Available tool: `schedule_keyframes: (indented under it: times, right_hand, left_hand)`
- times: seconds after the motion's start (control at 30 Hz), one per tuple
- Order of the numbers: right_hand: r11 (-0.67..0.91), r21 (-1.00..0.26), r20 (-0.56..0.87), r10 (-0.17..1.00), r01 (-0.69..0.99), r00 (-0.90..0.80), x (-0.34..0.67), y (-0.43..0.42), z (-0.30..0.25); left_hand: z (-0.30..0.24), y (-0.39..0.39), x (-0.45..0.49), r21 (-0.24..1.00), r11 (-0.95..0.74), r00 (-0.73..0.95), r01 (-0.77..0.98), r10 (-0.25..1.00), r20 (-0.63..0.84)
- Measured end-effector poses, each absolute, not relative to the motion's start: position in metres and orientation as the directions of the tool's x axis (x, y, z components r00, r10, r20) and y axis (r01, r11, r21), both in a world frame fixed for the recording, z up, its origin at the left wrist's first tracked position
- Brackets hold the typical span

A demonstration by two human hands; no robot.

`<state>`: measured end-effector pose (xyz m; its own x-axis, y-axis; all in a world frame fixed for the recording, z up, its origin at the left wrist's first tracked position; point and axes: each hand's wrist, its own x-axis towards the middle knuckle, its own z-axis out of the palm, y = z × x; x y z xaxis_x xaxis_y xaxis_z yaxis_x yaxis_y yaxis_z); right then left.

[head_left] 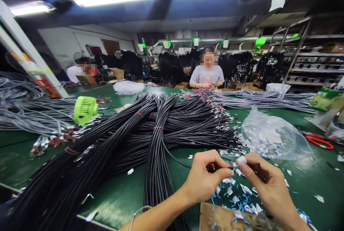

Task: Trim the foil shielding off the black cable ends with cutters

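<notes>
My left hand [202,177] pinches the end of a black cable [178,162] that trails back to the left toward the bundles. Thin red and blue wires [233,166] stick out between my two hands. Thumb and index finger of my right hand [270,184] close on the tips of these wires. A white cover [241,160] sits on a fingertip of that hand. Beneath both hands lie scattered blue offcuts [245,200] and bits of silvery foil [245,189]. Thick bundles of black cable [157,152], tied with red bands, spread out to the left.
A clear plastic bag [276,134] holds foil scraps. Nearby are red-handled pliers [319,140], a worn wooden board [219,218] and a green fan [86,110]. Grey cables [268,99] lie across the far side, where a person [206,73] works with wires.
</notes>
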<state>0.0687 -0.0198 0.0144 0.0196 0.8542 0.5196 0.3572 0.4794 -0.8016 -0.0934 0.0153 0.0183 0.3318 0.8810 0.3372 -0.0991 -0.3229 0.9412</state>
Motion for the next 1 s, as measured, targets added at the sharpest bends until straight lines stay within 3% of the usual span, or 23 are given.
schedule_keyframes:
  times: [0.13, 0.2, 0.3, 0.43, 0.67, 0.83, 1.0]
  right_hand:
    - [0.194, -0.970, 0.205, 0.977, 0.149, 0.060, 0.068, -0.018, 0.011]
    - [0.143, -0.982, 0.153, 0.985, 0.125, 0.079, 0.070, -0.017, 0.009]
    - [0.238, -0.937, 0.285, 0.944, 0.255, 0.165, 0.074, -0.016, 0.008]
    - [0.326, -0.861, 0.404, 0.904, 0.389, 0.137, 0.079, -0.014, 0.006]
    - [0.398, -0.721, 0.518, 0.853, 0.568, 0.060, 0.079, -0.016, -0.006]
    - [0.515, -0.680, 0.588, 0.808, 0.523, -0.030, 0.070, -0.024, 0.008]
    - [0.518, -0.700, 0.578, 0.815, 0.492, -0.037, 0.067, -0.026, 0.016]
  left_hand:
    - [0.020, 0.016, -0.093, 0.939, -0.328, 0.374, -0.101, 0.862, 0.341]
    - [0.019, 0.016, -0.094, 0.940, -0.329, 0.367, -0.085, 0.867, 0.337]
    - [0.017, 0.017, -0.094, 0.944, -0.320, 0.353, -0.073, 0.878, 0.325]
    - [0.015, 0.015, -0.095, 0.935, -0.352, 0.294, -0.045, 0.890, 0.349]
    - [0.016, 0.011, -0.098, 0.810, -0.581, 0.105, 0.073, 0.813, 0.573]
    - [0.016, 0.007, -0.099, 0.638, -0.744, 0.094, 0.200, 0.663, 0.743]
    - [0.015, 0.006, -0.099, 0.456, -0.840, 0.121, 0.293, 0.506, 0.854]
